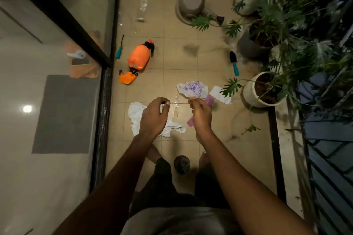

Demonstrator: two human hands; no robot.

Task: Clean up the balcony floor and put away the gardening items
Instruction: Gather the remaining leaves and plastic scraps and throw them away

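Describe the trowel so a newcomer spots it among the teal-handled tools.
Look along the potted plants on the right side. On the beige floor tiles, left of the dark grey pot and beyond the nearest cream pot, lies the teal-handled trowel. Only it has a broad black scoop blade.

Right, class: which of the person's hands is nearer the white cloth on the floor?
Left. The left hand overlaps the right edge of the white cloth in this view; the right hand, holding a pink packet, is farther off to the cloth's right.
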